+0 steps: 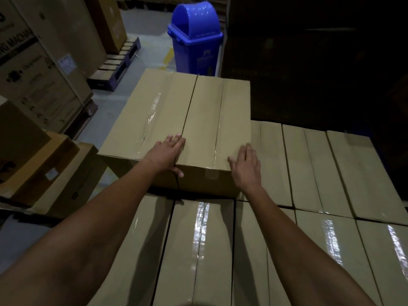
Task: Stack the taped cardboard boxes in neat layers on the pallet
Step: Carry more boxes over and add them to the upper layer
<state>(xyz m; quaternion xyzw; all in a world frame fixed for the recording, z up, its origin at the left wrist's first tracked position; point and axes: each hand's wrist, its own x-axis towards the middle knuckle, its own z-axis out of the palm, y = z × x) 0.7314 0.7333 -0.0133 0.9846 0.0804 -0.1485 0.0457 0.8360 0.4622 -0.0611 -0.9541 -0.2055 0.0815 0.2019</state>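
Two plain tan upper boxes point(176, 120), sealed lengthwise with glossy clear tape, sit side by side atop the lower layer of boxes point(309, 217). The left hand point(167, 151) lies flat across their seam, fingers straight, thumb over the near edge. The right hand point(245, 166) rests open-fingered at the right near corner.

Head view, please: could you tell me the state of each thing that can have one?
Two upper boxes: taped shut, side by side on the lower layer.
Lower layer: taped shut, packed in rows.
Left hand: flat on the box tops, thumb over the near edge.
Right hand: fingers straight, at the right box's near corner.
Blue bin: lid closed.
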